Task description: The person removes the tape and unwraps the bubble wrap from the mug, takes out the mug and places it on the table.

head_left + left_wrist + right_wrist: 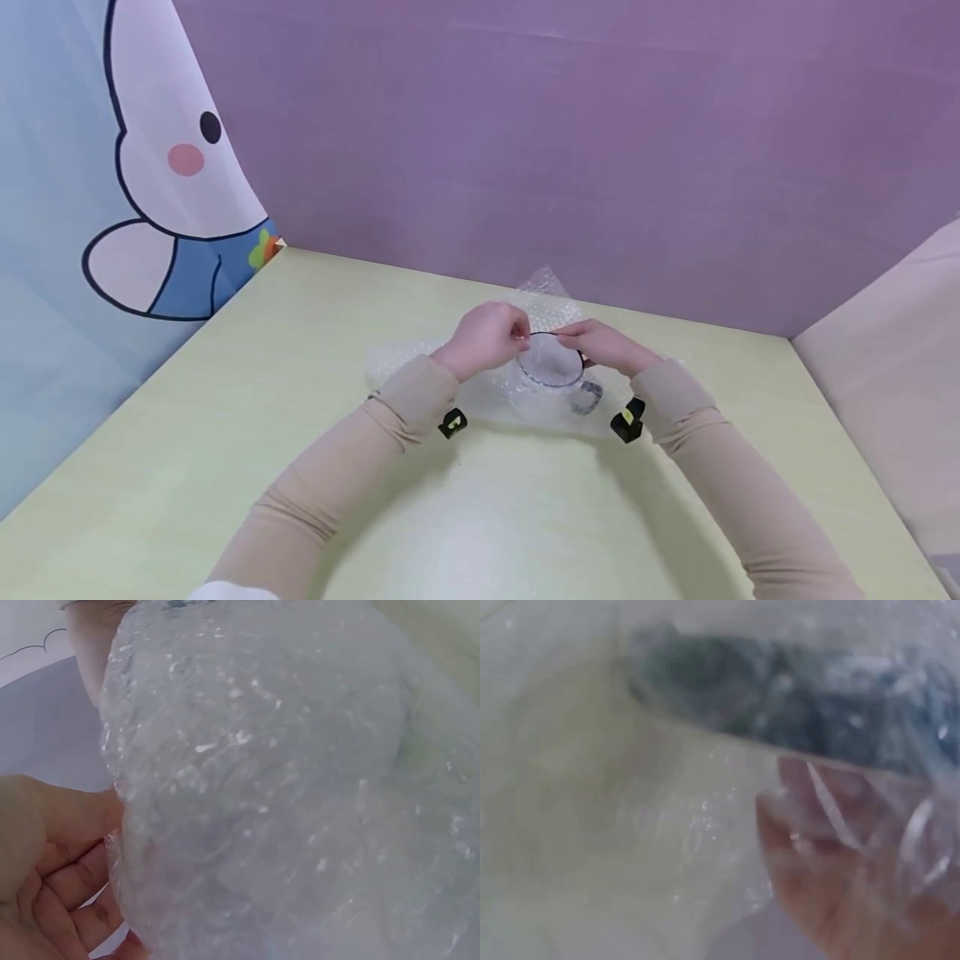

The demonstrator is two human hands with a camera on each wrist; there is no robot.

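Note:
A white mug with a dark rim (552, 385) stands upright on a sheet of bubble wrap (546, 304), which is drawn up around its sides. Its dark handle (587, 398) shows through the plastic on the right. My left hand (487, 335) pinches the wrap at the left of the rim. On the opposite side, my right hand (606, 345) holds the wrap against the rim. Crumpled bubble wrap (262, 780) fills most of the left wrist view and hides the mug. In the right wrist view, the fingers (817, 862) show blurred through the plastic, below the handle.
Everything rests on a pale yellow table (465, 517). A purple backdrop (570, 150) rises behind its far edge. At the left hangs a light blue cloth with a cartoon figure (161, 175), and a pale cloth (892, 350) hangs at the right.

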